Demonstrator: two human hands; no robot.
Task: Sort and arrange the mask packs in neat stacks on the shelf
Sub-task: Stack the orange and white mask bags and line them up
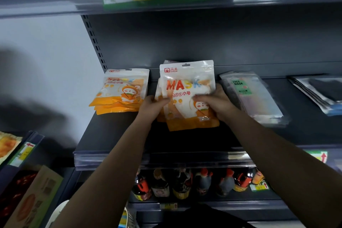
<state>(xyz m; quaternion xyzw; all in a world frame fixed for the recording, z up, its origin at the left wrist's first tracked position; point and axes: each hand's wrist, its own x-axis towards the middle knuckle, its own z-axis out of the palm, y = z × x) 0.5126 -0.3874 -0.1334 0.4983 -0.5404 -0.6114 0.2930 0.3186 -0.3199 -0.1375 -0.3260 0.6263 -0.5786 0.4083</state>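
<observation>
1. at the centre of the frame, the left hand [154, 102] and the right hand [215, 102] both grip a bundle of orange mask packs [187, 89], held upright over the shelf [129, 135].
2. a second orange stack [121, 91] lies to its left, and clear face mask packs [253, 98] to its right.

Both hands [187, 102] gripping mask packs [187, 87]

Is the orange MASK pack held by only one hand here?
No. The left hand and the right hand both grip the orange MASK pack from its two sides.
</observation>
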